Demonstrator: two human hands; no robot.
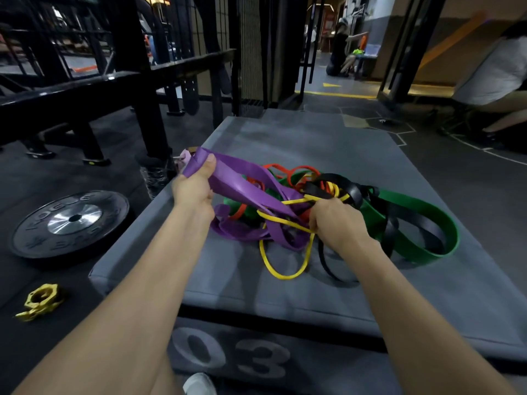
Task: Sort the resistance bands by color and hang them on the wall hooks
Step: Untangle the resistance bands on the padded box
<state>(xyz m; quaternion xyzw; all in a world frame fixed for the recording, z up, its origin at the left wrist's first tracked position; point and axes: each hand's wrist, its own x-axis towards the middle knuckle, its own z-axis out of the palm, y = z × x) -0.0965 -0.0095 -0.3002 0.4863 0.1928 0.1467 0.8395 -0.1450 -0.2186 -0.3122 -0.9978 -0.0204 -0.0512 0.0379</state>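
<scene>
On the floor at the far left lie a round black rubber weight plate with a steel hub (70,222) and, nearer, a yellow plastic barbell collar (40,302), both well apart from the work. The left hand (194,188) is curled tight round a wide flat purple rubber band (242,181), thumb pressed on top, lifting one end up and to the left, apparently so the band draws taut and slides free of the heap. The rest of that band trails down into the tangled pile of resistance bands (302,201), which sits on the grey padded top of a plyo box (285,295); thin red loops and a thin yellow band (282,273) thread through it. The right hand (333,220) clenches the knot's middle, gripping yellow and black strands, likely anchoring the pile against the pull. Farther right, a broad green rubber band (427,223) and narrower black bands (399,220) sprawl flat. No wall hooks show, so sorting has barely begun.
</scene>
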